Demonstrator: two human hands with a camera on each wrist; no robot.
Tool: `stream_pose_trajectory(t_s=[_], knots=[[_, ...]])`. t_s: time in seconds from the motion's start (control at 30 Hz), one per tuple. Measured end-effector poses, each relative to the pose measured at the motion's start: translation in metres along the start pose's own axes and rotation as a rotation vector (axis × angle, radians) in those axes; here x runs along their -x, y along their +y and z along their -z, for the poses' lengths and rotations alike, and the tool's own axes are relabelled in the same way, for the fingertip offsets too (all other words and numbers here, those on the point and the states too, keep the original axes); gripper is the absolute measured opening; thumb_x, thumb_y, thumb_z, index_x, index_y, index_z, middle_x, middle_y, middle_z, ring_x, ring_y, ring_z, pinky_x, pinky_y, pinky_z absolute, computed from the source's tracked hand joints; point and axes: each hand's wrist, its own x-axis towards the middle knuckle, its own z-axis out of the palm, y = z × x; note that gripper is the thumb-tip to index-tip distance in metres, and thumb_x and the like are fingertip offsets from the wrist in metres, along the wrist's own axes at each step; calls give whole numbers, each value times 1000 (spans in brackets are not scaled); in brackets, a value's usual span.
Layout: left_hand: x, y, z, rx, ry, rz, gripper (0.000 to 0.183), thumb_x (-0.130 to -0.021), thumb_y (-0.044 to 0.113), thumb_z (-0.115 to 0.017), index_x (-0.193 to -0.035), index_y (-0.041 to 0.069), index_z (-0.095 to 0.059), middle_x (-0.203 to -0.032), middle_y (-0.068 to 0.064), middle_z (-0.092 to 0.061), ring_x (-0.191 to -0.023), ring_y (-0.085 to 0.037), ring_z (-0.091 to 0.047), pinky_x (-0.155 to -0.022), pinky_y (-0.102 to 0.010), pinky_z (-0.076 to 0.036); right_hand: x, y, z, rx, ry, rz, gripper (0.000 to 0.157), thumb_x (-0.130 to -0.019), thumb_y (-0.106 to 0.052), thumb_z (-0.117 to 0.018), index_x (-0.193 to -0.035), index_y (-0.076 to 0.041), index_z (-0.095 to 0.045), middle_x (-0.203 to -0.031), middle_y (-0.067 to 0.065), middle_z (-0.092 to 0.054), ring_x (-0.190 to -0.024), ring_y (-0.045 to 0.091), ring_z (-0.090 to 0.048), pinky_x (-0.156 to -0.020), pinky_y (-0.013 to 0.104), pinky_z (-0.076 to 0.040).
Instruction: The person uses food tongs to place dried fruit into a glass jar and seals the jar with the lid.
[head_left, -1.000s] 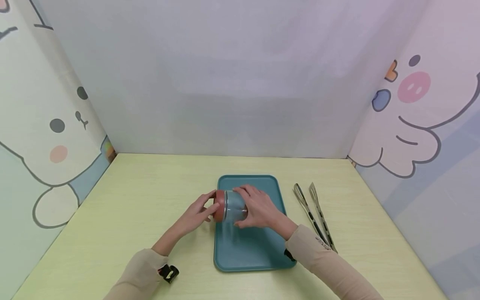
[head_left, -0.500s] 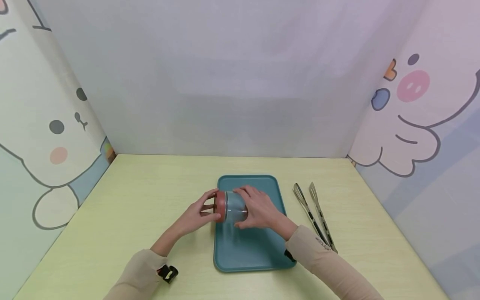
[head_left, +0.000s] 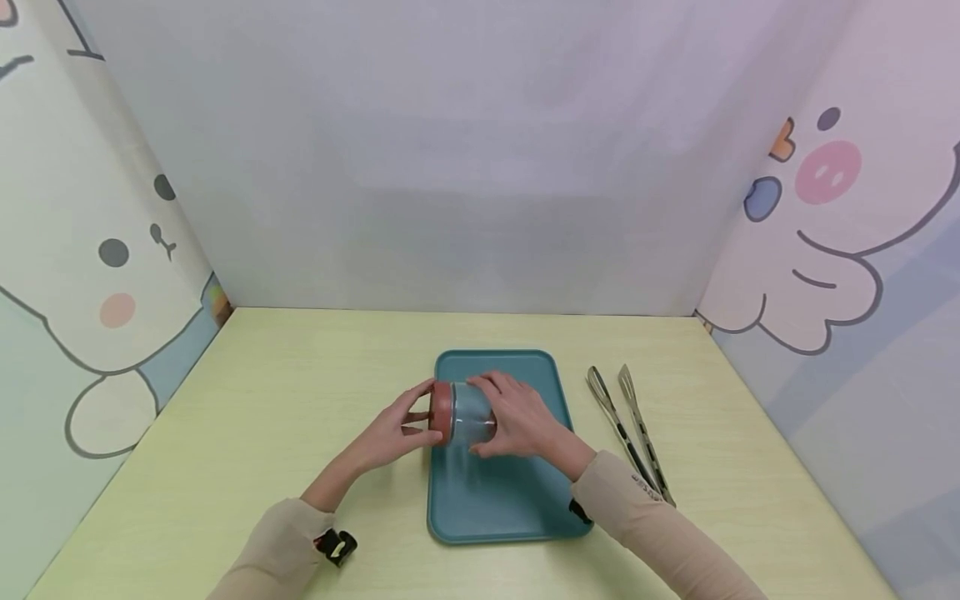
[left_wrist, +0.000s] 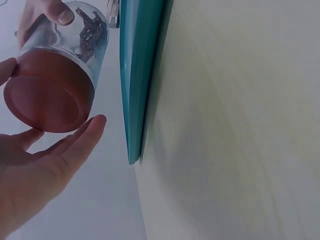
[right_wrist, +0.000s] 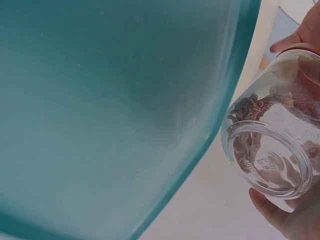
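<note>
A clear glass jar point(head_left: 470, 413) with a reddish-brown lid point(head_left: 441, 414) is held on its side above the teal tray point(head_left: 498, 508). Dark, shrivelled brown pieces point(right_wrist: 247, 110) lie inside, seen through the glass in the right wrist view. My right hand point(head_left: 517, 419) grips the jar's body near its base. At the lid end, my left hand point(head_left: 392, 429) spans the rim with thumb and fingers, fingertips right at the edge. The left wrist view shows the lid's flat face turned toward the left palm, with a gap between.
Right of the tray, two long metal utensils lie side by side on the pale yellow table point(head_left: 300, 392): a whisk-like one point(head_left: 611, 408) and a slotted one point(head_left: 637, 417). A plain pale wall stands behind, with cartoon-printed panels at both sides.
My left thumb and fingers have shifted around the lid's rim and spread a little, with the thumb lower on it. My right hand and the jar have hardly moved.
</note>
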Motion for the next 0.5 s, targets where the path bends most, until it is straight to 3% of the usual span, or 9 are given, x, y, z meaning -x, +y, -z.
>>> stream_pose_trajectory(t_s=[0.17,0.23,0.5], knots=[[-6,-23,1,-22,-16,14,72,-82,26,-63,-140,23,-19,-135,-16,-29,-100,-31,-53,-76,-38,-48,0,1,-1,-1,2,-3,85,-58,-56,-70,-126,-14,-41,-115,3,-44,-92,15,-45,-69,34,-46],[-7,-23,0,-24,-11,26,70,-83,26,-62,-140,23,-20,-135,-16,-30,-99,-30,-53,-75,-39,-48,0,1,-1,-7,5,-2,85,-58,-55,-70,-126,-14,-41,-115,4,-44,-92,16,-45,-69,35,-46],[-9,-19,-5,55,83,91,64,-89,31,-53,-139,6,-23,-134,-16,-32,-96,-26,-55,-73,-39,-50,0,0,-1,-7,13,8,85,-58,-54,-71,-126,-14,-42,-115,4,-44,-93,16,-45,-70,36,-46]])
